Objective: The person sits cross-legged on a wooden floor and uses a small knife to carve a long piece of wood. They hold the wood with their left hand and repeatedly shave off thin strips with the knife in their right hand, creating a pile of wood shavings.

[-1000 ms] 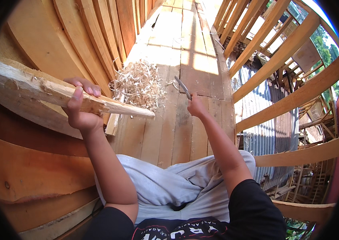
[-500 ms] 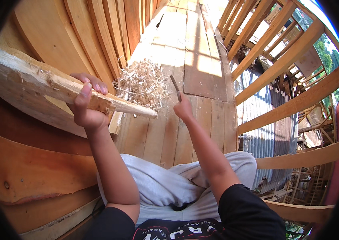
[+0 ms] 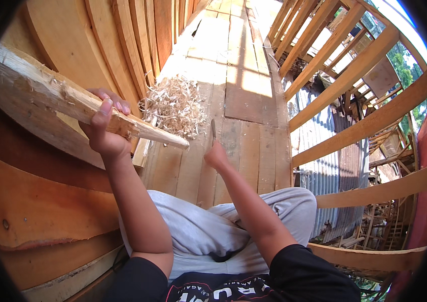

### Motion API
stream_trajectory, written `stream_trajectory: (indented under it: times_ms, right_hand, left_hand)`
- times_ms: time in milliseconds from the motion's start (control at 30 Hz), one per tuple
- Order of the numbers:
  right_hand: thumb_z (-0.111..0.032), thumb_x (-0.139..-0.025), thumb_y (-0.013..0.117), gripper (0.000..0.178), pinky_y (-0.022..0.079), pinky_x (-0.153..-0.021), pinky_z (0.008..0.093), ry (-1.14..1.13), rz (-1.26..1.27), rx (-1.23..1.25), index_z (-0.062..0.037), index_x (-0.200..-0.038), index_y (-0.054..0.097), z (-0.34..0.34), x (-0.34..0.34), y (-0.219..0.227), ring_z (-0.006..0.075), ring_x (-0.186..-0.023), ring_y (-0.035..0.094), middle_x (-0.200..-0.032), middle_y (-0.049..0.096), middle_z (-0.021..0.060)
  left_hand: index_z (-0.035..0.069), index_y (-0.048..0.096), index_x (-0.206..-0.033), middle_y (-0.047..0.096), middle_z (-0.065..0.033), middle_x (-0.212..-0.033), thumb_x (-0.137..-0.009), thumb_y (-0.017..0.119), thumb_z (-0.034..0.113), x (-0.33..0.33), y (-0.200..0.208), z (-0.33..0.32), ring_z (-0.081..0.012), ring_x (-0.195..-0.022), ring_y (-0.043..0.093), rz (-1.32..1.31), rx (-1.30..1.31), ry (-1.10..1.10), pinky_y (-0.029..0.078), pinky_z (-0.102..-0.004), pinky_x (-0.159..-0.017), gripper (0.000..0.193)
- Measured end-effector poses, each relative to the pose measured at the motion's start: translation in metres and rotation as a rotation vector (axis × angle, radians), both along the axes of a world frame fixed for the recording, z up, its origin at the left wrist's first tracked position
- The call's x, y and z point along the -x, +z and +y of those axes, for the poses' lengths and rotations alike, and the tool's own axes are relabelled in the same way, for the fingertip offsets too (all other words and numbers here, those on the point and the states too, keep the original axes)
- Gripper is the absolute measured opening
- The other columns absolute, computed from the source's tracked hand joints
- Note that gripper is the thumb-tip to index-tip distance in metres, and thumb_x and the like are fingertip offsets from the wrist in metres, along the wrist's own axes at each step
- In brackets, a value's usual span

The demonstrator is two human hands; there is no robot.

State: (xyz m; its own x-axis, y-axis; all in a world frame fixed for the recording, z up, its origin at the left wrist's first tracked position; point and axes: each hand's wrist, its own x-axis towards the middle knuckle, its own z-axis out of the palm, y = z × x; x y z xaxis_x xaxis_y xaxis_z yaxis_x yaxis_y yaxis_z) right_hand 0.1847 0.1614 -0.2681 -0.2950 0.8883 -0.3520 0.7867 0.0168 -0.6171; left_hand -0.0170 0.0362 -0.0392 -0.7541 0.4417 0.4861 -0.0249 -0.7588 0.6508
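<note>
A long, roughly whittled wooden pole (image 3: 47, 90) slants from the far left down toward the middle, its thinner pale end pointing right. My left hand (image 3: 105, 123) is wrapped round it near that thinner end, thumb on top. To the right of the pole's tip, my right hand (image 3: 216, 156) grips a knife (image 3: 213, 132), whose narrow blade points away from me. The knife's handle is hidden inside my fist. Blade and pole are apart.
A heap of curled wood shavings (image 3: 175, 105) lies on the plank floor (image 3: 223, 173) beyond the pole's tip. Wooden board walls (image 3: 67, 50) rise on the left. A slatted railing (image 3: 344, 95) runs along the right, with corrugated metal sheeting (image 3: 329, 176) below it.
My right hand has moved left and a little nearer to me with the knife, closer to the pole's tip. The left hand keeps its grip on the pole.
</note>
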Motion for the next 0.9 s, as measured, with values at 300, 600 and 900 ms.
stream_trajectory:
  times_ms: [300,600,900]
  right_hand:
    - [-0.019,-0.092,0.054,0.045,0.048,-0.059,0.0339,-0.038,0.182,-0.047,-0.0021,-0.133,0.045,0.019,-0.054,0.009,0.0179,-0.065,0.057,-0.081,0.060,0.0087]
    - [-0.024,-0.100,0.047,0.024,0.039,-0.044,0.0264,-0.458,0.595,0.230,-0.0037,-0.108,0.056,0.020,-0.117,0.079,0.0090,-0.053,0.045,-0.071,0.051,0.0014]
    - [-0.031,-0.100,0.046,0.030,0.037,-0.046,0.0252,-0.098,0.410,0.388,-0.0044,-0.097,0.058,0.014,-0.086,0.079,0.0083,-0.053,0.042,-0.071,0.048,-0.0003]
  left_hand:
    - [0.005,0.051,-0.086,0.048,-0.0059,-0.070,-0.074,0.062,0.014,-0.012,0.005,0.006,-0.0156,-0.063,0.050,-0.042,-0.063,-0.066,0.046,-0.0307,-0.058,0.019]
    - [0.005,0.050,-0.087,0.048,-0.0060,-0.069,-0.074,0.061,0.014,-0.035,-0.015,0.036,-0.0150,-0.063,0.049,-0.013,-0.089,-0.214,0.046,-0.0302,-0.060,0.019]
    - [0.003,0.046,-0.108,0.048,-0.0052,-0.070,-0.072,0.060,0.018,-0.074,-0.040,0.064,-0.0132,-0.062,0.047,0.080,-0.024,-0.321,0.045,-0.0288,-0.060,0.042]
